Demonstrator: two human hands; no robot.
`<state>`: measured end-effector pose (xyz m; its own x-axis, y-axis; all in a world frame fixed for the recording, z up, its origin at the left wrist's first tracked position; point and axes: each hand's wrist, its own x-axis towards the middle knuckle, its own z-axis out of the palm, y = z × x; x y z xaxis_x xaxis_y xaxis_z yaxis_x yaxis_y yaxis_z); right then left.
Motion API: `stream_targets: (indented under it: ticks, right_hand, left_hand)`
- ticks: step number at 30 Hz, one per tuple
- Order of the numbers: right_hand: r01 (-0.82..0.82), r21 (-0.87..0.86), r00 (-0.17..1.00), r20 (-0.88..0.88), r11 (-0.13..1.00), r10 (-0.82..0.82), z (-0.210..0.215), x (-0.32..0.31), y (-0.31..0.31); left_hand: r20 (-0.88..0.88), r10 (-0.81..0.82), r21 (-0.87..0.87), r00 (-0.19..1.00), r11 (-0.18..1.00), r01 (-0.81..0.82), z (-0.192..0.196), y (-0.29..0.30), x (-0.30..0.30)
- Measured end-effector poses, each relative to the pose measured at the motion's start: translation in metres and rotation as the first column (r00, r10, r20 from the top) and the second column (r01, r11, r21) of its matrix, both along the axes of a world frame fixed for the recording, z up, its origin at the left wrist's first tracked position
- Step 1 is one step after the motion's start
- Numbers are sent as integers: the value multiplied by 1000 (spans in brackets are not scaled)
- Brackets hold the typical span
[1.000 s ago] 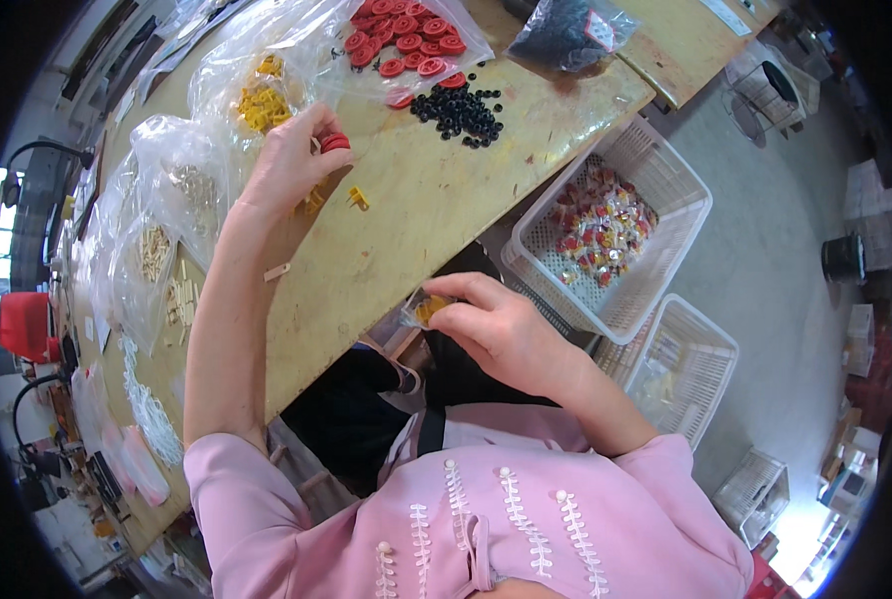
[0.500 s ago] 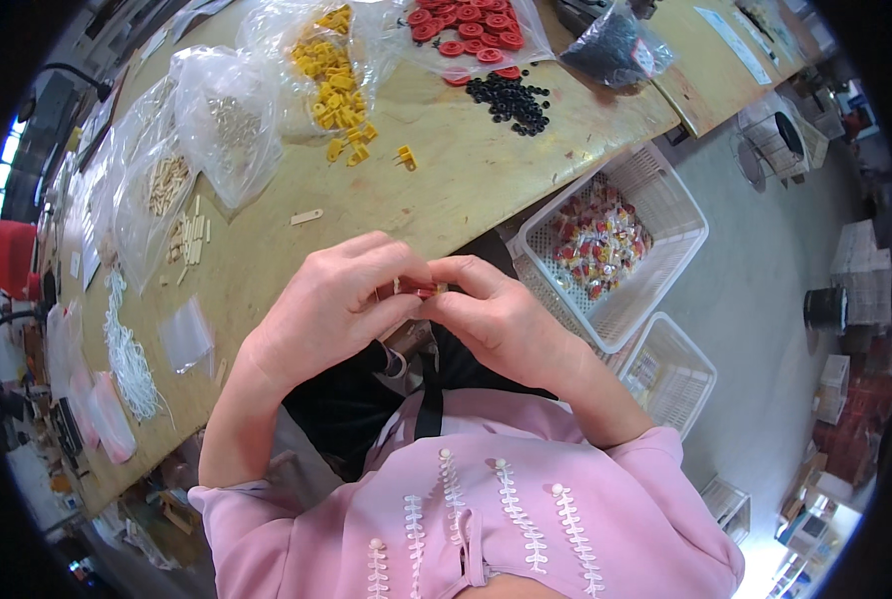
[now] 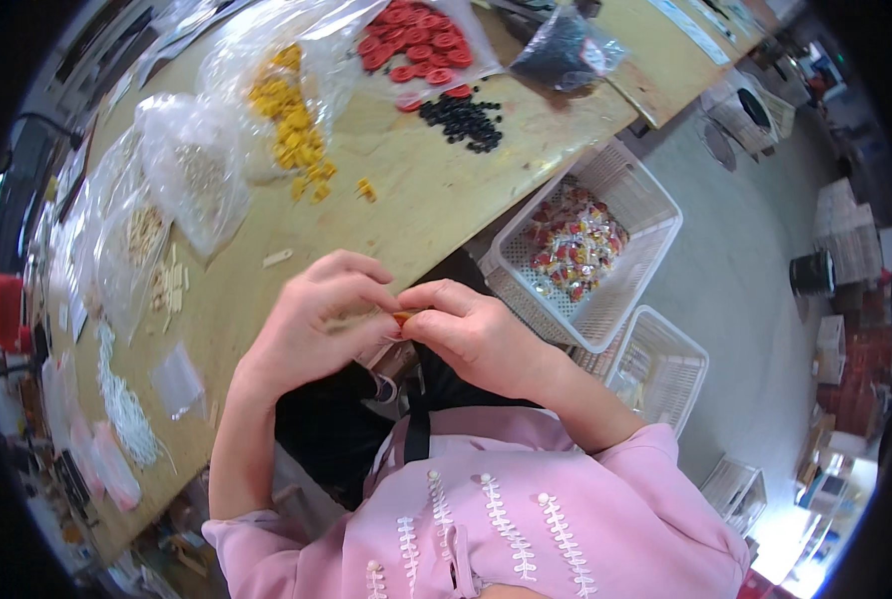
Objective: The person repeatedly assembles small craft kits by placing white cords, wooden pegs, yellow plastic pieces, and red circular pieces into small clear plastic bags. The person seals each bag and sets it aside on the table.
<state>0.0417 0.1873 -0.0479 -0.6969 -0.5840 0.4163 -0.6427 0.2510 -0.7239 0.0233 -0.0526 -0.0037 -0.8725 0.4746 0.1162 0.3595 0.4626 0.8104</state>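
Note:
My left hand (image 3: 316,319) and my right hand (image 3: 481,334) meet in front of my lap, just off the table's near edge. Between their fingertips is a small red-and-yellow plastic piece (image 3: 403,317), mostly hidden by the fingers. Both hands are closed on it, thumbs and forefingers pinched together. On the table beyond them lies a single cream plastic strip (image 3: 277,258). Farther back are a heap of yellow plastic parts (image 3: 291,120), red plastic discs (image 3: 421,45) on a clear bag, and a pile of small black rings (image 3: 463,122).
Clear bags of cream parts (image 3: 191,180) stand on the table (image 3: 396,200) at left. White cords (image 3: 124,409) and small clear bags (image 3: 177,381) lie nearer. Right of the table, a white basket (image 3: 655,225) holds packed colourful pieces; a second white basket (image 3: 687,384) stands nearer.
The view has shifted, so the table's contents sit farther left. Both hands stay together at the small piece, now showing more orange than red, and the left fingers are slightly more spread.

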Motion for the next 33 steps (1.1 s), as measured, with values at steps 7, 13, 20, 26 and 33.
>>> stream_targets:
  ticks: [7, 13, 20, 26, 33]
  right_hand:
    - [130, -9, 990, -52, 992, -130, -10, -5, 17]
    - [163, -19, 986, -20, 986, -164, -14, -7, 28]
    - [183, 2, 983, 31, 983, -183, -20, -11, 46]
    - [216, -39, 976, 16, 976, -215, -12, -16, 46]
    - [95, -25, 995, 18, 995, -95, 8, -9, 26]
  left_hand:
    - [-168, 156, 23, 973, 988, -155, -20, 55, -88]
    - [-370, 252, -116, 894, 943, -313, -56, 93, -168]
    - [-378, 103, -252, 920, 945, -209, -60, 87, -183]
    - [77, 66, 7, 995, 998, -67, -2, 69, -89]
    - [-211, 96, 43, 973, 995, -89, 1, 33, 0]
